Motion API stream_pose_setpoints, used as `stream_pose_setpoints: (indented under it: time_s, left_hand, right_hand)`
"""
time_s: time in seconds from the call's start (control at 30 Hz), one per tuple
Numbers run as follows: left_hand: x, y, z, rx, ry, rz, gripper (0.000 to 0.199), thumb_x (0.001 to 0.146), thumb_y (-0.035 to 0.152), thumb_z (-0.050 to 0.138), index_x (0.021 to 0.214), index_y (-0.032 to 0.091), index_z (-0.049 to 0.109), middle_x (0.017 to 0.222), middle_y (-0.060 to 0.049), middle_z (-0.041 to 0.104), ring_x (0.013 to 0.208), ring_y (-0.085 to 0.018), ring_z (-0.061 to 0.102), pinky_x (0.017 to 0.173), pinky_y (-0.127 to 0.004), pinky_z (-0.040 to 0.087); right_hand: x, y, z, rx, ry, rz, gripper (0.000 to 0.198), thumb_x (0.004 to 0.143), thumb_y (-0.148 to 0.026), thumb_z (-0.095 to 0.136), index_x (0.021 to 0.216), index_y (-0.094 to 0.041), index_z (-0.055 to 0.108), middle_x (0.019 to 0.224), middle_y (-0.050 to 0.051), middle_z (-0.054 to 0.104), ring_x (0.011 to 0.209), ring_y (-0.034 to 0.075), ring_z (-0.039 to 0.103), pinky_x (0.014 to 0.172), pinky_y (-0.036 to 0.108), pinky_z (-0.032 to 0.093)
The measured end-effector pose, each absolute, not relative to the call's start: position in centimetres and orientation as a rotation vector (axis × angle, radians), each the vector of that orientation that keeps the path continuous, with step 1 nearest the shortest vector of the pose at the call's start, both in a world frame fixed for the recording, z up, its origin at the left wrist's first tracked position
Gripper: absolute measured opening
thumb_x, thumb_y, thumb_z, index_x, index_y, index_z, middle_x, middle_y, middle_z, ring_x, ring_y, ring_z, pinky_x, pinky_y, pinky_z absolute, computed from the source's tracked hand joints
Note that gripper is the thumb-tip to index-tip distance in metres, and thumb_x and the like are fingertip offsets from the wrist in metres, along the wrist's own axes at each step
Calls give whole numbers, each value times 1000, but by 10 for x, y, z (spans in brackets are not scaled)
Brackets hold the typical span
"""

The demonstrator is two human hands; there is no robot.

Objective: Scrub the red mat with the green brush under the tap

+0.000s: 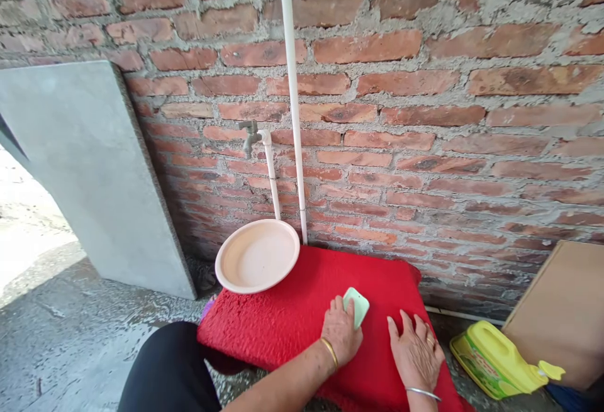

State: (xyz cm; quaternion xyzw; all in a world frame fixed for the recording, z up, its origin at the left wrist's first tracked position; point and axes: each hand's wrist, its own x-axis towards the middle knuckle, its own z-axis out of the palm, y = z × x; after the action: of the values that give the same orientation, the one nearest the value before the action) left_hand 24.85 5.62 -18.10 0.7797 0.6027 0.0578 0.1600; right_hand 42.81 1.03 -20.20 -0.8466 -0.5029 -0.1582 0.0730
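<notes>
A red textured mat point(292, 317) lies on the wet floor against the brick wall. My left hand point(340, 331) presses a pale green bar of soap point(357, 306) onto the mat. Just to its right, my right hand point(415, 352) lies flat on the mat with its fingers spread, holding nothing. A pale pink basin point(257, 256) rests on the mat's far left corner, below a metal tap point(250, 136).
A white pipe point(292, 97) runs down the brick wall point(425, 116). A grey slab point(94, 173) leans at the left. A yellow-green jug point(495, 358) lies on its side at the right, before a brown board point(561, 311). My knee point(170, 368) is at the bottom left.
</notes>
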Motion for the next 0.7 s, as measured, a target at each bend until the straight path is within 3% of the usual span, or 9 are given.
stream_pose_setpoints:
  time_s: [0.17, 0.33, 0.5, 0.7]
  left_hand:
    - [218, 53, -174, 2196, 1607, 97, 82, 90, 41, 67, 168, 26, 46, 164, -16, 49, 148, -39, 46, 124, -51, 40]
    - [157, 65, -162, 2148, 1874, 150, 66, 97, 33, 60, 162, 23, 52, 153, -17, 58, 136, -34, 55, 121, -49, 44]
    - [197, 39, -171, 2211, 1767, 159, 75, 93, 29, 61, 167, 20, 45, 158, -18, 53, 140, -36, 51, 118, -52, 46]
    - [214, 20, -173, 2279, 1523, 52, 85, 88, 36, 70, 169, 25, 44, 164, -17, 50, 145, -37, 50, 122, -52, 44]
  right_hand:
    - [428, 10, -202, -2550, -1517, -486, 51, 107, -50, 48, 141, -22, 74, 148, 17, 67, 129, 34, 64, 108, 47, 43]
    - [426, 11, -204, -2563, -1498, -460, 51, 107, -49, 48, 141, -21, 73, 149, 18, 66, 132, 35, 63, 110, 49, 42]
    - [429, 12, -206, -2548, -1505, -466, 50, 106, -49, 52, 141, -20, 73, 149, 19, 66, 132, 35, 64, 110, 49, 43]
    - [432, 11, -210, -2515, -1503, -501, 49, 106, -50, 49, 138, -23, 74, 146, 18, 67, 131, 35, 63, 109, 49, 43]
